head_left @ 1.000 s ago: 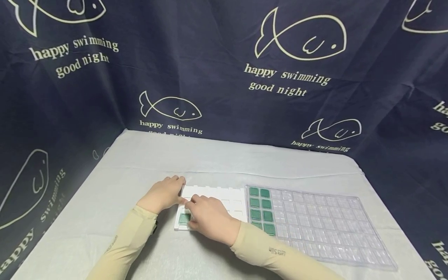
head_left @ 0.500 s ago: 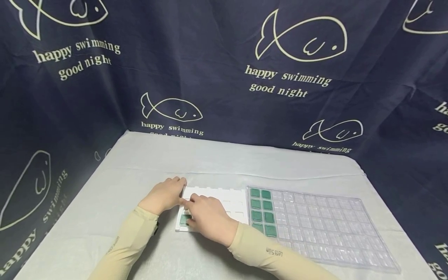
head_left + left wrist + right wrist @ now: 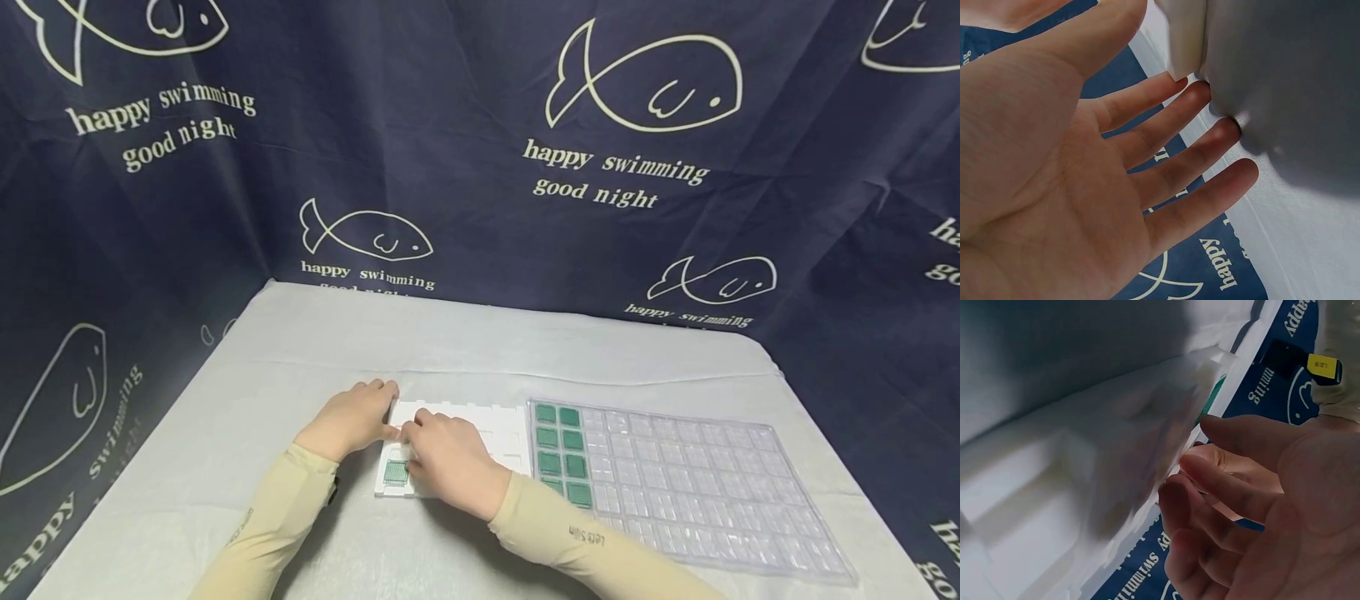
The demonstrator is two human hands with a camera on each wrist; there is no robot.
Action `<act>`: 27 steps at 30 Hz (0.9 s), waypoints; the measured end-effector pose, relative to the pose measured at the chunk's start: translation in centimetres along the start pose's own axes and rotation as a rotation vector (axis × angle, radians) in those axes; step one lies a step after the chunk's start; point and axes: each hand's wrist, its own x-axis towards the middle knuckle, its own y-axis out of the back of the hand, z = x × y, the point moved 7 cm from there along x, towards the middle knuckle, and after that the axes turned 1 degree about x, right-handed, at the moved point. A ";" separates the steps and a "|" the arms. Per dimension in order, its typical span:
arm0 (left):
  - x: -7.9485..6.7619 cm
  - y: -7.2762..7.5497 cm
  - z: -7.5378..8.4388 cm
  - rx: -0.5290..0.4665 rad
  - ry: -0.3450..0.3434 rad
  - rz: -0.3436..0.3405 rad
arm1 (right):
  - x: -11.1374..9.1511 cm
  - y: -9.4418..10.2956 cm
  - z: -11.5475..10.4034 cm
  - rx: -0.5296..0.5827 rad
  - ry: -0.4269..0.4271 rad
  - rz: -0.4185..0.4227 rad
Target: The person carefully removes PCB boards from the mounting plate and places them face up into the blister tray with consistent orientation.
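A white tray [image 3: 459, 412] with shallow pockets lies flat on the table, its left side under both hands. My left hand [image 3: 351, 419] is at the tray's left edge, fingertips against it and thumb toward the front. In the left wrist view its four fingers are extended. One small green square board [image 3: 396, 473], with fine markings, lies in the tray's front left pocket. My right hand [image 3: 453, 461] is just right of it, above the tray, thumb near the board's edge. The right wrist view shows loosely bent fingers with nothing between thumb and index finger.
To the right of the white tray stands a clear plastic tray [image 3: 678, 475] with many small compartments. Its two leftmost columns hold several similar green boards [image 3: 573, 440]. A white cloth covers the table [image 3: 450, 342], and dark blue fish-print curtains [image 3: 480, 150] hang around it.
My right hand has shifted slightly right, its thumb moving off the green board, which now shows more fully. The left hand stays at the tray's edge.
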 end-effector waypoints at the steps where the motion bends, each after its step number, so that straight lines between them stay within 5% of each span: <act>1: 0.0 0.0 0.0 0.000 0.000 0.002 | 0.1 0.0 0.1 -0.001 -0.006 0.005; 11: -0.1 0.0 0.2 -0.011 0.008 -0.017 | 0.0 -0.3 -1.0 0.059 0.020 -0.040; 27: 0.0 0.0 0.0 -0.007 0.006 -0.008 | -0.1 -0.5 -2.4 -0.053 0.070 -0.056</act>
